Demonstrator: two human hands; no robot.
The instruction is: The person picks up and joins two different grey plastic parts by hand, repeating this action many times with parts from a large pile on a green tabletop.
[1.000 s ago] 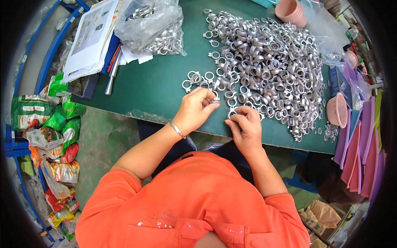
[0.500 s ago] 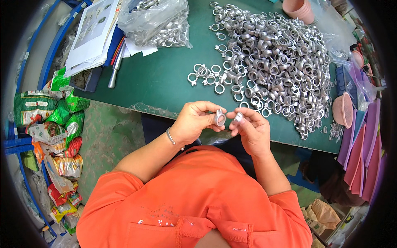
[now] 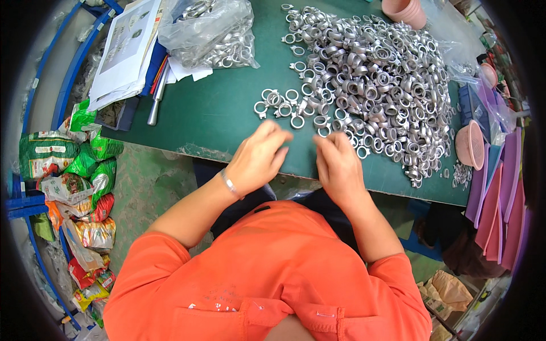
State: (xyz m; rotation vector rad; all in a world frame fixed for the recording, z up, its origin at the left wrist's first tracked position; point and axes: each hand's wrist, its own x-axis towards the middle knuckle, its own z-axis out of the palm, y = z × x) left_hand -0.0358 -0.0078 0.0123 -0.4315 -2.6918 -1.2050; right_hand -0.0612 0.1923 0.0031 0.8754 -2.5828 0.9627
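Over the near edge of the green table, my left hand reaches toward a small cluster of grey metal rings with tabs. A silver bangle circles that wrist. Motion smears its fingertips, and no ring shows in it. My right hand has bent fingers at the near edge of a large heap of the same metal rings. Its fingertips are blurred and partly hidden, so I cannot tell if it holds one. The two hands are apart.
A plastic bag of rings lies at the far left, beside papers and a metal-handled tool. Pink cups stand far right, a pink basket nearer. Colourful packets fill a blue rack at left.
Both hands have moved forward over the table edge and turned palms down. The ring held in my left hand and the metal piece in my right hand no longer show.
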